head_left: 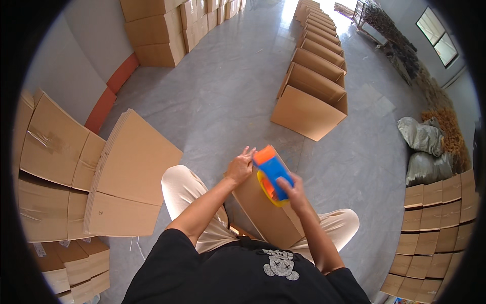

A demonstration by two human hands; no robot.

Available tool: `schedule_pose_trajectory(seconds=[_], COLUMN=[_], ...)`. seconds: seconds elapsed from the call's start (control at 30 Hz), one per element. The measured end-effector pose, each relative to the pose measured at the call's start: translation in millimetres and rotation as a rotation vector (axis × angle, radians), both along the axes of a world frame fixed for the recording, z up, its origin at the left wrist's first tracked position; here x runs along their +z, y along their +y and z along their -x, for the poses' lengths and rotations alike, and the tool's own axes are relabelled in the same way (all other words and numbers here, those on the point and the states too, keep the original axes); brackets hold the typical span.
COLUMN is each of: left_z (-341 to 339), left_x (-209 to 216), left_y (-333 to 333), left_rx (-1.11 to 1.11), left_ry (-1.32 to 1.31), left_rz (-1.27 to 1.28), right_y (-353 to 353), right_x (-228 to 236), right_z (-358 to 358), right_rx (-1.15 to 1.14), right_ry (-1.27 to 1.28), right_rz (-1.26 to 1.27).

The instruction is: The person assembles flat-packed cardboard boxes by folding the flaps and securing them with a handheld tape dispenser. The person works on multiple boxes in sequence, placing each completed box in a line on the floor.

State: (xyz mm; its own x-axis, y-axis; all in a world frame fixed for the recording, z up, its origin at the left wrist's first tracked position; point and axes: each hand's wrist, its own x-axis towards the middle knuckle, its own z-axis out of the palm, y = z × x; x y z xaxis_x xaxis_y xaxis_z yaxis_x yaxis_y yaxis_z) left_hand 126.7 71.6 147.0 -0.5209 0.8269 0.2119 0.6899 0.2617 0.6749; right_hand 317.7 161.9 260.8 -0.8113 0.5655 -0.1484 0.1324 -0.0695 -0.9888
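A cardboard box (276,218) lies across my lap between my knees, its long side tilted away from me. In my right hand (295,192) is a tape dispenser (273,171), blue with an orange front end and a yellow ring around its side; it is slightly blurred and held over the box's upper part. My fingers wrap the dispenser's near end. At the far left corner of the box is my left hand (240,167), its fingers stretched out and apart, next to the dispenser's orange end. Whether tape runs from the dispenser to the box cannot be made out.
Ahead stands a long row of open-topped cardboard boxes (310,112). Flat cardboard sheets (132,167) are stacked at my left, beside piled cartons (53,139). More cartons (435,233) are stacked at the right, below grey sacks (421,137). Tall carton stacks (154,33) line the far left wall.
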Motion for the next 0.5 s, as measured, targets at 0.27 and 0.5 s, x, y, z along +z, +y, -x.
schedule_pose_trajectory(seconds=[0.27,0.5], left_z=[0.5,-8.2], left_x=[-3.9,54.9], left_y=[0.2,-8.0], left_rx=[0.087,0.027], left_ry=[0.229,-1.6], left_rz=[-0.234,-0.03], right_y=[-9.6,-8.3], right_x=[-3.7,-3.6], right_z=[-36.0,-41.8], right_rx=[0.044,0.05], right_ry=[0.054,0.099], right_rz=[-0.013,-0.008])
